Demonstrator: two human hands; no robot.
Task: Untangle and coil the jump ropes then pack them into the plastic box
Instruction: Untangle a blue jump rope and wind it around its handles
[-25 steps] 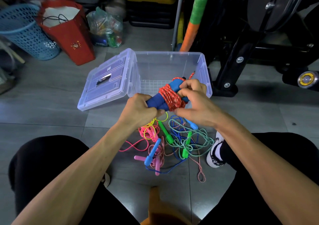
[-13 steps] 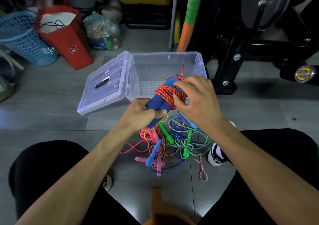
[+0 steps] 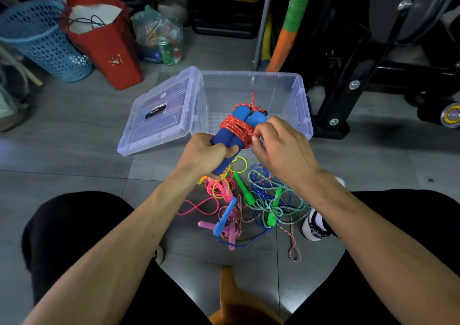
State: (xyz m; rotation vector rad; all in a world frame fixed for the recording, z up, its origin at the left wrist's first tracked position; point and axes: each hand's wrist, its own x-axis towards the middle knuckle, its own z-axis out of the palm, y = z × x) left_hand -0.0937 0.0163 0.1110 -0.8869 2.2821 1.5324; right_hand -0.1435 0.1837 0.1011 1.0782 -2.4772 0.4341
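Meanwhile, blue handles, angled toward the plastic box, are gripped by the left hand; red rope is pinched by the right hand.

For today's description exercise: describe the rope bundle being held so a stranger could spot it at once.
Find the clear plastic box on the grey floor. Just in front of it, the left hand grips two blue foam handles bound together by red speckled rope. The other ropes lie loose and tangled on the floor.
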